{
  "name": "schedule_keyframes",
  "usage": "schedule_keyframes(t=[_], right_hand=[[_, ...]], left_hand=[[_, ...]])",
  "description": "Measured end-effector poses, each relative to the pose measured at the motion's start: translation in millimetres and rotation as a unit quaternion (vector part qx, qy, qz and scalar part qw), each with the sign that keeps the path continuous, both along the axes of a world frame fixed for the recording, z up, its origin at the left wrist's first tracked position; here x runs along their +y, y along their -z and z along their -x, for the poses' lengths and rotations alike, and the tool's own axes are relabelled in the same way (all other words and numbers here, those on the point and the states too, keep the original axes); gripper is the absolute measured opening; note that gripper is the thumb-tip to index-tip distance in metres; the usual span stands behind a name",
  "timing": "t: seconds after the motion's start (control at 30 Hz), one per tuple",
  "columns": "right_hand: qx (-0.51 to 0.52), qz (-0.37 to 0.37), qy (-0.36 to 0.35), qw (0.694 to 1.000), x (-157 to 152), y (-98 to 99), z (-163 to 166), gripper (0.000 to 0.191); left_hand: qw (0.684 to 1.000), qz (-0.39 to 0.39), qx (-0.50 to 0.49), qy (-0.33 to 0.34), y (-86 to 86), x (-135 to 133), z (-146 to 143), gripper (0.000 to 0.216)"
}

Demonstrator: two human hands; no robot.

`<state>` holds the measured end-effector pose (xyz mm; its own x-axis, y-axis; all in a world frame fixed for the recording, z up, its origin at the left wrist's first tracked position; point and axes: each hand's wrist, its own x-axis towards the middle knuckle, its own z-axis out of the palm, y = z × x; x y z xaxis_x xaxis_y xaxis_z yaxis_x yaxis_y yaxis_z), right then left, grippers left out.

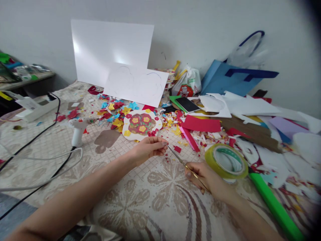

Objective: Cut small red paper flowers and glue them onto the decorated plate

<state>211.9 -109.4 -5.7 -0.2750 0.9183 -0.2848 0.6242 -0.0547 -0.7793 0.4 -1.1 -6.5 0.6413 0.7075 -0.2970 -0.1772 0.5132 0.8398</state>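
My right hand (209, 179) is closed on a pair of gold-handled scissors (179, 159), blades pointing up and left. My left hand (149, 147) pinches something tiny at the blade tips; I cannot make out what. Just beyond the left hand lies a white cut-out (140, 125) decorated with red and yellow paper flowers. A roll of yellow-green tape (226, 160) sits right of my right hand.
Coloured paper scraps (116, 112) litter the patterned cloth. A white glue gun (77, 131) with cables stands at left, near a power strip (37, 107). White sheets (112, 50) lean on the wall. A phone (187, 104), red paper (202, 124), a blue bag (225, 78) and a green roll (273, 204) lie at right.
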Motion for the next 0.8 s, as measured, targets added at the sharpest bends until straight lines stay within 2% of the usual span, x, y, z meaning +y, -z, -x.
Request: schedule_keyframes(t=[0.17,0.4,0.8], right_hand=[[0.001,0.0,0.014,1.0,0.2,6.3,-1.8,0.044],[-0.015,0.001,0.015,1.0,1.5,-3.1,2.4,0.04],[-0.027,0.003,0.013,1.0,1.9,-0.4,2.1,0.039]], left_hand=[[1.0,-0.003,0.002,-0.004,0.0,-0.1,-0.2,0.025],[1.0,0.0,0.006,-0.002,0.1,-0.6,-0.2,0.024],[1.0,0.004,0.012,0.001,1.2,0.0,-0.1,0.023]])
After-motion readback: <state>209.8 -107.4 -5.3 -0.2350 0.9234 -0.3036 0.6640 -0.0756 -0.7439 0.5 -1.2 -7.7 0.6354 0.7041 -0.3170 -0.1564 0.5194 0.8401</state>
